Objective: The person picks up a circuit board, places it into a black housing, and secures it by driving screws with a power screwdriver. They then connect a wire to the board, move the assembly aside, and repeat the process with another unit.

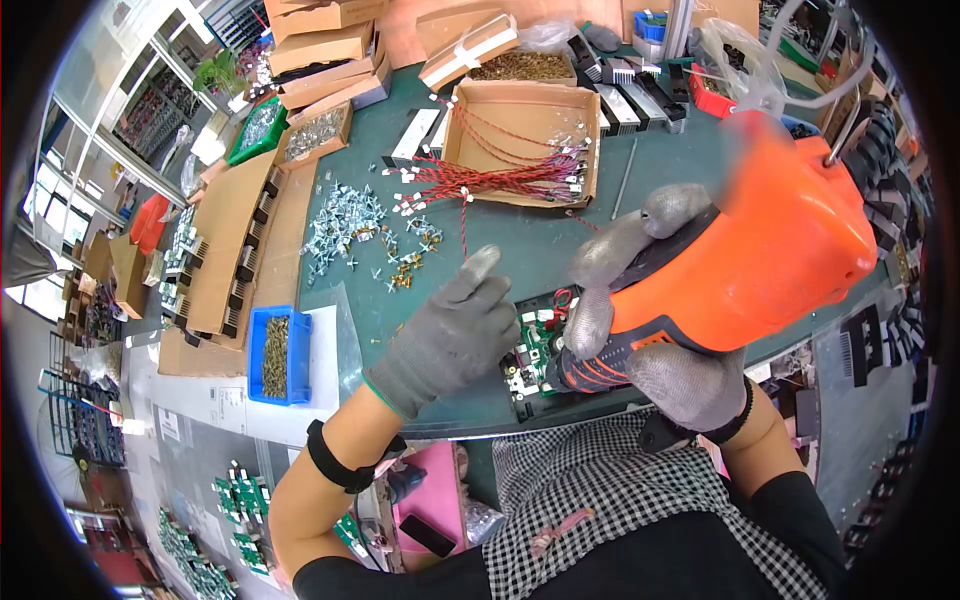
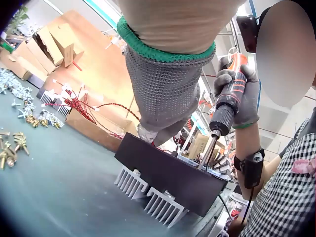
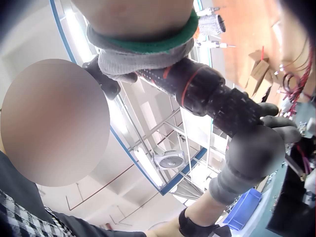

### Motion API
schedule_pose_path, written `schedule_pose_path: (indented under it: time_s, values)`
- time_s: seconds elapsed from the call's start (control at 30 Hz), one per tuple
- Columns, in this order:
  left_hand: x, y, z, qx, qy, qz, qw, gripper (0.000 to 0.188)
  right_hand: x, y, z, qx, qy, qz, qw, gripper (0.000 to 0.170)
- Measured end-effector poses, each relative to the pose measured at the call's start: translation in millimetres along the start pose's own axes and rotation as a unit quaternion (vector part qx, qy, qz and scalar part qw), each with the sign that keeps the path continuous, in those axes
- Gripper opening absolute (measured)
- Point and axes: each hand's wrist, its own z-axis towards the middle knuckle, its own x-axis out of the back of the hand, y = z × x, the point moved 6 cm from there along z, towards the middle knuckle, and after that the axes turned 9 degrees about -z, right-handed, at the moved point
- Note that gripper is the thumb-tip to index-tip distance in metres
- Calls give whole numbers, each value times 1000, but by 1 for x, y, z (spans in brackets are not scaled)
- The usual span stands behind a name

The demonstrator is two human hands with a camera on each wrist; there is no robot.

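My gloved right hand [image 1: 690,385] grips an orange-and-black electric screwdriver [image 1: 740,260], its fingers wrapped round the body. In the left wrist view, the screwdriver's bit [image 2: 207,152] points down at the far edge of a black plate [image 2: 168,173] carrying silver heat sinks [image 2: 165,206]. The head view shows a green circuit board [image 1: 530,365] on that assembly, partly covered by the tool's nose. My gloved left hand [image 1: 440,345] is right at the board's left edge, one digit straight up, the others loosely bent; their tips are partly hidden. In the right wrist view its fingers [image 3: 284,122] reach out beside the tool.
A cardboard tray [image 1: 525,105] with red wire leads [image 1: 500,180] stands behind the board. Left of it lie loose screws [image 1: 345,225], with a blue bin [image 1: 280,355] of brass-coloured parts nearer. Heat sinks [image 1: 640,95] line the back; a thin rod [image 1: 625,180] lies before them.
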Motion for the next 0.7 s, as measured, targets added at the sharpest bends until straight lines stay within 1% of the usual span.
schedule_pose_path:
  time_s: [0.13, 0.2, 0.3, 0.43, 0.7]
  values:
    - [1, 1, -1, -14, -1, 3, 1000, 6, 1, 7, -4, -14, 2, -19, 1000, 72]
    - [4, 1, 2, -19, -3, -3, 1000, 7, 0, 11, -4, -22, 5, -5, 1000, 73]
    - [8, -2, 7, -23, -4, -28, 999, 7, -1, 22, -12, -106, 27, 65, 992, 71]
    - [2, -4, 10, -19, -1, -46, 999, 7, -3, 20, -10, -83, 9, 22, 996, 68]
    - [-2, -5, 11, -1, -1, -62, 998, 12, -10, 24, -9, -69, -4, -17, 997, 62]
